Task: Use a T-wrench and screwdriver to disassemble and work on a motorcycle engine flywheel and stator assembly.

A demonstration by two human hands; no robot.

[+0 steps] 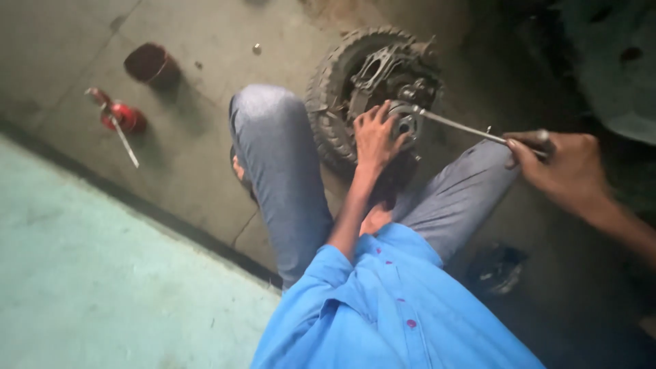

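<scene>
Wheel: small knobby-tyred wheel [348,89] standing on edge on the concrete floor [205,171], wedged between the knees in grey jeans [280,164], hub facing the body.
Hub: metal hub assembly [403,119] at the wheel's centre, tool head seated on it; the exact fastener too blurred to tell.
Tool: long thin metal wrench handle [465,128] running from the hub out to the right, roughly level.
Left hand: left hand [374,137] spread flat against the hub, fingers apart and pressing, clamped on nothing; bracing the wheel.
Right hand: right hand [567,167] with its grip wrapped tight around the far end of the wrench handle.
Step in hand, as judged: turning a hub fastener with the long tool while steadying the wheel.
Doing it well: keep the tool head square and fully seated on the hub; pull in a smooth arc from the handle's end rather than jerking; press firmly with the spread palm so the wheel does not roll; keep the knees tight on the tyre.
Risk: slipping of the tool head, with the spread fingers just beside it; better kept off the turning part.
Nearby: red oil can [119,117] with long spout and a dark red cup [149,63] on the floor, well apart to the left.
Clothing: blue shirt [383,307] in the foreground.
</scene>
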